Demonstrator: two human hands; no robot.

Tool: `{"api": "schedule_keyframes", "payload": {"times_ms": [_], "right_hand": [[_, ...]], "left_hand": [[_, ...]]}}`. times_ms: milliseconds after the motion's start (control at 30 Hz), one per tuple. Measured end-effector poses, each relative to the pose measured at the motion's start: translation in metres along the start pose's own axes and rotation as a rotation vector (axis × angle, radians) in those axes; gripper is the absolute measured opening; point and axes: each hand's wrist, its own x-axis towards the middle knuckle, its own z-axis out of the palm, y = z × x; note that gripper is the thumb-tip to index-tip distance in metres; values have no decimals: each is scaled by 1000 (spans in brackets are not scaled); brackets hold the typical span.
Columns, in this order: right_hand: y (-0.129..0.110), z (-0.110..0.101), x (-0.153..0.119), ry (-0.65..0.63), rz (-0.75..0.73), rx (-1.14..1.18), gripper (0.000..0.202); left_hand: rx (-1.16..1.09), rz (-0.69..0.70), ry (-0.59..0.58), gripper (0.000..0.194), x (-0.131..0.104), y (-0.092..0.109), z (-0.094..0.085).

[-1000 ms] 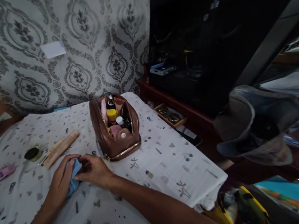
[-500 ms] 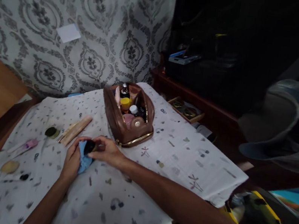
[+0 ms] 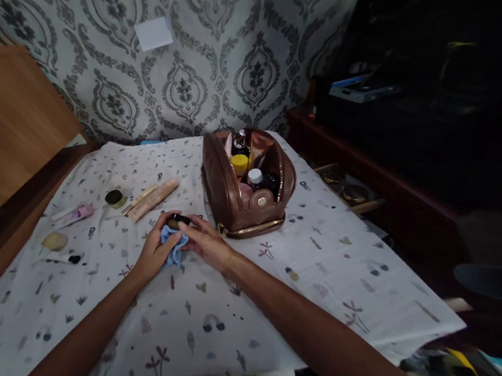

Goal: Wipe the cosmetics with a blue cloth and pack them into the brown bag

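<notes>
Between both hands is a small dark-lidded jar (image 3: pixel 178 219), held in front of the bag. My left hand (image 3: pixel 158 248) presses a light blue cloth (image 3: pixel 175 252) against the jar. Fingers of my right hand (image 3: pixel 207 244) close round the jar's right side. Just beyond stands an unzipped brown cosmetic bag (image 3: pixel 218 182), filled with bottles, among them one with a yellow cap (image 3: pixel 239 164) and one with a white cap (image 3: pixel 255 178). Left of my hands lie a beige tube (image 3: pixel 153 198) and a second jar with a dark lid (image 3: pixel 115 198).
A pink item (image 3: pixel 82 211), a tan oval sponge (image 3: pixel 54 241) and a dark-tipped brush (image 3: pixel 63 258) lie at the left on the patterned white cloth (image 3: pixel 212 361). A wooden panel (image 3: pixel 10 128) borders the left; an open drawer (image 3: pixel 364 204) sits beyond the right edge.
My view has swung left, so everything appears further right. The jar has been turned in my hands, its lid now facing up, and the blue cloth sits lower against it.
</notes>
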Motion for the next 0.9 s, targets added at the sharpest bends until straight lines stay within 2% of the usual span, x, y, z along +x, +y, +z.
{"api": "schedule_keyframes", "payload": {"times_ms": [67,167,467,667,767,900], "right_hand": [[0,-1,1,-15,19,-8,52],[1,-4,2,-37,43,-25,51],[-2,-5,1,-47,57,-24,51],[-4,-3,-1,-8,50,-44,57],[-1,-6,3,29,-6,-117,59],[6,-14,11,77,-202,-413,49]], "left_hand": [[36,-17,33,38,0,0,0],[85,-43,86,35,0,-1,1],[110,-19,119,48,-1,-11,0],[26,-71,110,58,0,-11,1],[-6,-73,91,57,2,-7,0],[14,-33,42,51,4,-6,-2]]}}
